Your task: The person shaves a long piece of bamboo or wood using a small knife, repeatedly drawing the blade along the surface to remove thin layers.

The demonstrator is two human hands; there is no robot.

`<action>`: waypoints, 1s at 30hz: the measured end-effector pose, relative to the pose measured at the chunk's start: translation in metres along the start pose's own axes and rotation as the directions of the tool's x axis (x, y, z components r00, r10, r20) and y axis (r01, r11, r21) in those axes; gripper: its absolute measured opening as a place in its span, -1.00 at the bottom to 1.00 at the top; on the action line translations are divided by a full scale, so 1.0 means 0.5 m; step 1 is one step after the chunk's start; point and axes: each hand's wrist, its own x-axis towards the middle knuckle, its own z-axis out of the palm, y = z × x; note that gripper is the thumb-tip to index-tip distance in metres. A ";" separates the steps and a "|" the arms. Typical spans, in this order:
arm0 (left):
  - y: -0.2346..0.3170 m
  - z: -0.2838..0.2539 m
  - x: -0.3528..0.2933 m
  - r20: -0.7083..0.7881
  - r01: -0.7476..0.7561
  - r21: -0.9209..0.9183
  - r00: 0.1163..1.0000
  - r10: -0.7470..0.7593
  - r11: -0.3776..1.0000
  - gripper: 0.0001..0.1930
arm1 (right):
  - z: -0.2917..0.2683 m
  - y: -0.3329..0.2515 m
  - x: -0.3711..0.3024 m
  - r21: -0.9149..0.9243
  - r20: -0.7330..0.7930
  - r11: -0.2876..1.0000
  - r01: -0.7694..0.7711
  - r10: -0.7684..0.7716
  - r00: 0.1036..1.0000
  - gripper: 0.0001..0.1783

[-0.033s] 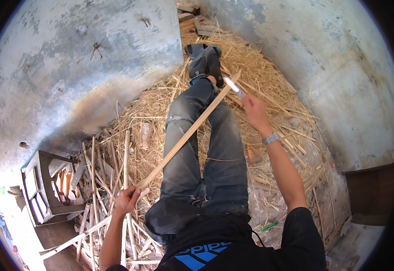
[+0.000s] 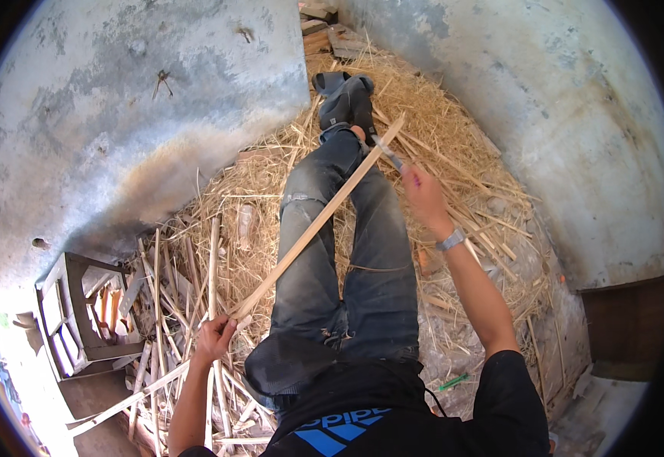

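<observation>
A long, pale strip of wood (image 2: 318, 219) lies slantwise over my outstretched legs (image 2: 377, 251), its far tip beyond my right shin. My left hand (image 2: 214, 338) pinches the near end of the strip, beside my left thigh. In my right hand (image 2: 425, 196) is a knife (image 2: 395, 161), its blade slightly blurred. The blade crosses the strip near its far end, close to my shoes (image 2: 347, 103); whether its edge touches the wood is hard to tell.
Straw-like shavings (image 2: 423, 99) cover the floor around my legs. Loose sticks (image 2: 214, 266) are piled on the left beside a dark wooden frame (image 2: 107, 353). Worn walls (image 2: 156, 91) stand on both sides. A small green object (image 2: 454, 381) lies right of my hip.
My right hand has drawn slightly nearer to me, and the knife has slid a little toward me along the strip. My left hand and the strip stay nearly still.
</observation>
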 end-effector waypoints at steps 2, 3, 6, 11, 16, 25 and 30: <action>-0.006 0.015 -0.006 -0.027 -0.018 -0.022 0.999 0.018 1.000 -0.61 | 0.039 -0.031 -0.058 -0.050 0.060 0.998 0.024 -0.021 0.998 -0.52; -0.009 0.021 -0.007 -0.035 -0.034 -0.001 0.999 0.034 0.999 -0.61 | 0.062 -0.035 -0.080 -0.056 0.082 0.996 0.067 -0.062 0.995 -0.53; -0.004 0.029 -0.004 -0.039 -0.043 0.040 0.998 0.045 0.998 -0.63 | 0.130 -0.065 -0.127 0.003 0.137 0.980 0.198 -0.196 0.971 -0.55; 0.029 0.029 -0.010 -0.062 -0.022 0.097 0.998 0.028 0.995 -0.64 | 0.196 -0.150 -0.235 -0.035 0.489 0.965 0.260 -0.210 0.847 -0.50; 0.025 0.022 -0.015 -0.082 -0.072 0.162 0.993 0.086 0.984 -0.66 | 0.203 -0.058 -0.178 -0.317 0.304 0.878 0.359 -0.265 0.915 -0.48; -0.026 0.049 0.005 -0.112 -0.060 0.207 0.990 0.084 0.977 -0.67 | 0.161 -0.084 -0.158 -0.284 0.374 0.908 0.308 -0.191 0.908 -0.42; -0.026 0.061 -0.011 -0.182 -0.061 0.294 0.976 0.119 0.954 -0.71 | 0.179 -0.091 -0.216 -0.298 0.493 0.877 0.378 -0.198 0.847 -0.46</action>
